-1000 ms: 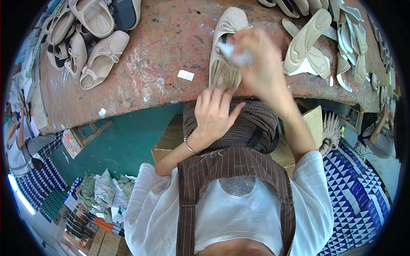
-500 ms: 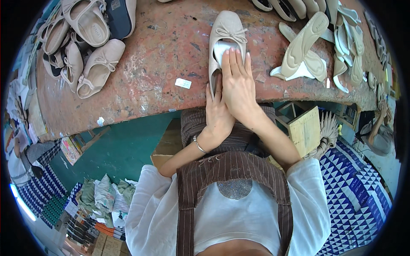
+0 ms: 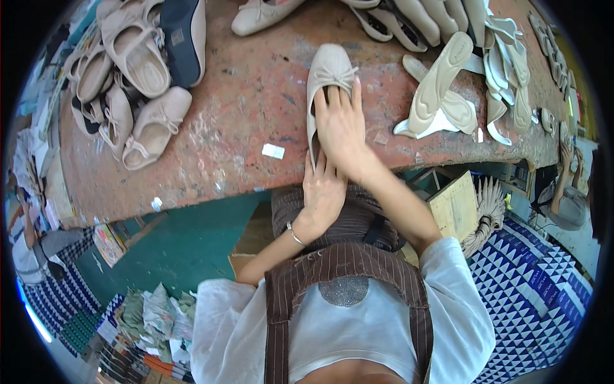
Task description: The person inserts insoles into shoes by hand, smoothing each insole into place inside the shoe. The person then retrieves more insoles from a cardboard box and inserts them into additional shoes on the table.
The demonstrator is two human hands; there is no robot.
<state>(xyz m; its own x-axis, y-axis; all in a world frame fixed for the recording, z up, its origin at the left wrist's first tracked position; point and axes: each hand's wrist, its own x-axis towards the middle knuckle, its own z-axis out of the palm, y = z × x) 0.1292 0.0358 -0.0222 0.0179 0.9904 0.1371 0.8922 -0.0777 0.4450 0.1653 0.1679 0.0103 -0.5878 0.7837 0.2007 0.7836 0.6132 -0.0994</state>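
A beige ballet flat (image 3: 330, 63) with a small bow lies on the worn red-brown table (image 3: 243, 109), toe pointing away from me. My right hand (image 3: 343, 128) reaches over its opening with fingers stretched out. Several fingertips go inside under the bow, and one finger lies along the outer edge by the bow. Near the table's front edge my left hand (image 3: 324, 194) holds the heel, partly covered by my right hand and wrist. Whatever lies under my right fingers inside the shoe is hidden.
Beige shoes (image 3: 137, 64) are piled at the left, and more shoes (image 3: 409, 19) stand at the far right. Padded insoles (image 3: 442, 77) lie crossed right of the flat, beside further loose insoles (image 3: 508, 64). A white label (image 3: 273, 151) sits left of my hands.
My right fingers have slid deeper into the shoe, and the white-edged insole seen under them is out of sight. The view has shifted, so the table and shoes appear lower.
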